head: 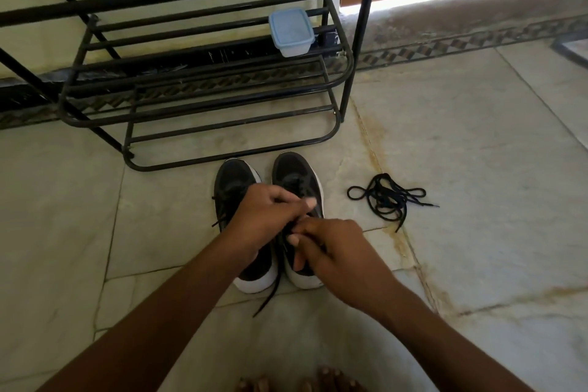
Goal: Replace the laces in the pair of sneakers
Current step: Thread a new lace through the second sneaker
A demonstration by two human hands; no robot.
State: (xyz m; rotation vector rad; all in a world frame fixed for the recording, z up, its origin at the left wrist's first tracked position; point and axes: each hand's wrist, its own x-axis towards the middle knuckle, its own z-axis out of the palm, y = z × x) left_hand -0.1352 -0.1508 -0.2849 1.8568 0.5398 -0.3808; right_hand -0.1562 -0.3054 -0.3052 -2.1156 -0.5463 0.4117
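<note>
I am seeing my left hand (265,215) and right hand (334,248) pinching the limp, light black lace (269,296) over the right sneaker (297,175) on the floor tiles (477,137), best gripped near its stiff tip

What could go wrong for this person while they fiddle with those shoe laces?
The loose laces on the floor lie in a tangle and could knot when picked up. The lace end trailing between the sneakers could snag. Both hands crowd one shoe, hiding the eyelets.
</note>
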